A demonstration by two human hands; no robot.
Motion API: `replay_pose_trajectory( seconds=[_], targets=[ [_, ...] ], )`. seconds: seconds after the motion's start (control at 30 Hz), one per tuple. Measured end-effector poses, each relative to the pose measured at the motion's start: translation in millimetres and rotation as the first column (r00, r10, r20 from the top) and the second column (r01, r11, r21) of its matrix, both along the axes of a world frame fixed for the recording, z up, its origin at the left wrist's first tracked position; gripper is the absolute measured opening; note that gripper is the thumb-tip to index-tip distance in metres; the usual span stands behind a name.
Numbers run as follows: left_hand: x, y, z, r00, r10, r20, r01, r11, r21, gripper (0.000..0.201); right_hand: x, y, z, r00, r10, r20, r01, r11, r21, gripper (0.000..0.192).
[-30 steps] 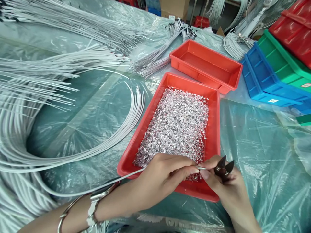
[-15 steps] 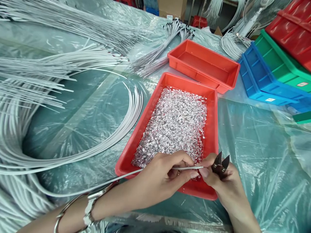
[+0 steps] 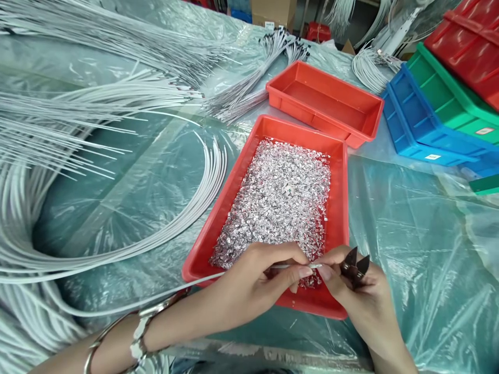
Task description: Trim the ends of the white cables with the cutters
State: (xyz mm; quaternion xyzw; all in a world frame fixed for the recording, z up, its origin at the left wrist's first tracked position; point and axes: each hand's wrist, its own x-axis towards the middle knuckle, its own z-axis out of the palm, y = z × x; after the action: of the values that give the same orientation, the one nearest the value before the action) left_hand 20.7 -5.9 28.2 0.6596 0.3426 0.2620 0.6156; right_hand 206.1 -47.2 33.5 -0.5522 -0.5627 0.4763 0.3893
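White cable (image 3: 202,281) runs left-to-right over the near edge of the red tray (image 3: 340,208), its end pinched in the left hand (image 3: 257,283) fingertips. The tip pts straight at the right hand (image 3: 356,291), fingertips touching it — right also shut round small dark cutters (image 3: 354,266), blades up & apart. Vs. 0.5 s ago: less bare cable betw. the hands, fingertips closer.

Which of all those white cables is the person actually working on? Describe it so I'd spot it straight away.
Find the near red tray heaped with silvery scraps. Above its near end, the left hand pinches one white cable, the right hand touching its tip. Unlike the loose bundles, it runs alone under the left wrist.
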Motion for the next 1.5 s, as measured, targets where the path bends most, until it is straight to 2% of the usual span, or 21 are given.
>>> replay_pose_trajectory(
  seconds=[0.37,0.63,0.87,1.17,1.5],
  targets=[
    [-1.5,1.4,2.6,0.998,-0.031,0.050,0.034,0.997,-0.070,0.024,1.1,-0.2,-2.4,0.998,-0.045,-0.042,0.042,0.997,-0.069,0.013],
    [-1.7,1.9,2.1,0.996,-0.067,0.059,0.072,0.994,-0.082,0.024,2.5,2.3,-2.0,0.991,-0.014,-0.133,-0.004,0.992,-0.129,0.016],
    [-2.5,1.7,1.8,0.993,-0.082,0.079,0.092,0.989,-0.119,0.026,3.1,1.1,-3.2,0.990,-0.002,-0.141,-0.015,0.993,-0.117,0.015],
    [-3.5,2.8,4.1,0.990,-0.134,0.032,0.138,0.976,-0.171,0.032,1.9,1.7,-4.6,0.975,0.042,-0.218,-0.065,0.993,-0.098,0.015],
    [-4.6,2.3,3.6,0.978,-0.162,0.134,0.193,0.942,-0.275,0.025,9.3,1.4,-2.9,0.962,0.139,-0.236,-0.174,0.975,-0.135,0.012]
  ],
)
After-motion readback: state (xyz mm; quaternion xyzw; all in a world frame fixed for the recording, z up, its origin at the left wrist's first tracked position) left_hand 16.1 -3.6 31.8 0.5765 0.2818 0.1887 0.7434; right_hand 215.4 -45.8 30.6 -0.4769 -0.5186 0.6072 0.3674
